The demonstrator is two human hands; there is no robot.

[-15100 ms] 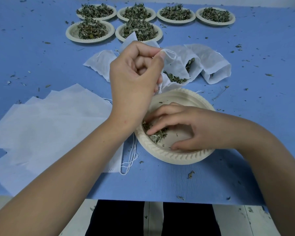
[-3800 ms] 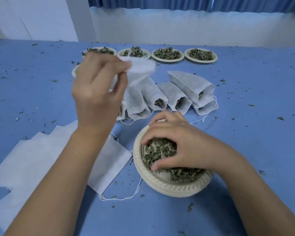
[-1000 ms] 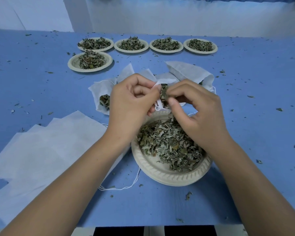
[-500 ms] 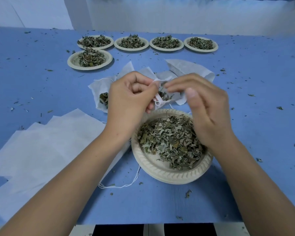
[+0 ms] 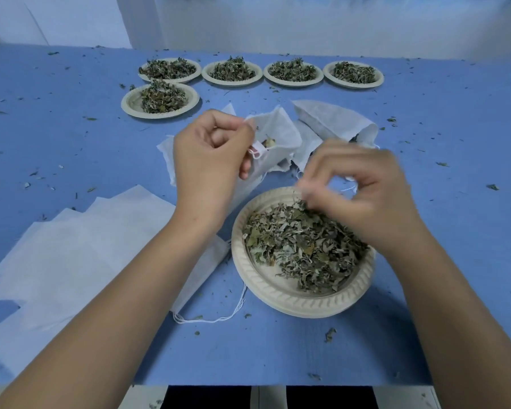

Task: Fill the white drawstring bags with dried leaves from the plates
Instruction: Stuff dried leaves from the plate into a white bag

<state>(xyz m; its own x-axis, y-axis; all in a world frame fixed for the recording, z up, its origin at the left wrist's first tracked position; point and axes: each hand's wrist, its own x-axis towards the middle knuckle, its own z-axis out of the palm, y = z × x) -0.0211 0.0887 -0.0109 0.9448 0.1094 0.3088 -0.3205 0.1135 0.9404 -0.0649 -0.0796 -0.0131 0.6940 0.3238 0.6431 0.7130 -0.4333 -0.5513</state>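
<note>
My left hand [image 5: 210, 160] pinches the mouth of a white drawstring bag [image 5: 278, 134] and holds it open just beyond the near plate [image 5: 292, 302]; a few leaf bits show inside the bag. That cream paper plate holds a pile of dried leaves [image 5: 301, 246]. My right hand [image 5: 363, 193], blurred by motion, hangs over the plate's far edge. Its thumb and fingertips are bunched together on the leaves there.
Filled bags [image 5: 334, 119] lie in a heap behind my hands. A stack of flat empty bags [image 5: 71, 246] covers the table's left front. Several more plates of leaves [image 5: 232, 72] stand at the back. Leaf crumbs litter the blue table [image 5: 455, 143], whose front edge runs just below my forearms.
My right hand has dropped from the bag's mouth down to the far side of the leaf pile. My left hand still holds the same bag open, slightly higher and further left.
</note>
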